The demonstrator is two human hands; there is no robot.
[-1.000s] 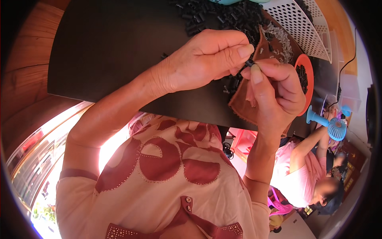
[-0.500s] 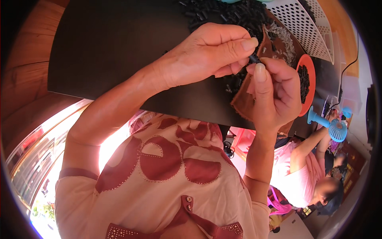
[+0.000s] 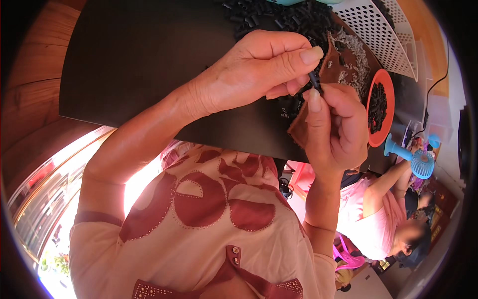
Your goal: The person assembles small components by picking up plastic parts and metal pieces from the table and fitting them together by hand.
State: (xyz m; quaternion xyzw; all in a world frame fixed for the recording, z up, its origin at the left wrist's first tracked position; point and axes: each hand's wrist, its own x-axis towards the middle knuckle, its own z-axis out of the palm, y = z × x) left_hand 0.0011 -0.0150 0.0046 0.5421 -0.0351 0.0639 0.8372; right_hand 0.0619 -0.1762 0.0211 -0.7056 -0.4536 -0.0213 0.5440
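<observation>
Over the dark table, a small black tube-shaped part (image 3: 314,80) is held between my two hands. Thumb and fingers of my left hand (image 3: 271,65) are pinched at its upper end. My right hand (image 3: 336,124) pinches the lower end between thumb and forefinger, other fingers curled. Whether the right fingers also hold a smaller piece is hidden. Behind the hands lies a brown cloth (image 3: 326,72) with many small, silvery, spring-like metal pieces (image 3: 356,60). A heap of similar black parts (image 3: 284,17) spreads at the far side of the table.
An orange-red bowl (image 3: 390,102) of black parts stands right of my right hand. White perforated baskets (image 3: 366,30) are at the far right. A blue handheld fan (image 3: 421,163) and a person in pink (image 3: 368,214) are at the right. The dark tabletop (image 3: 134,55) extends left.
My right hand has moved slightly left and down, and more of the black tube and the bowl shows. My left hand has barely moved.
</observation>
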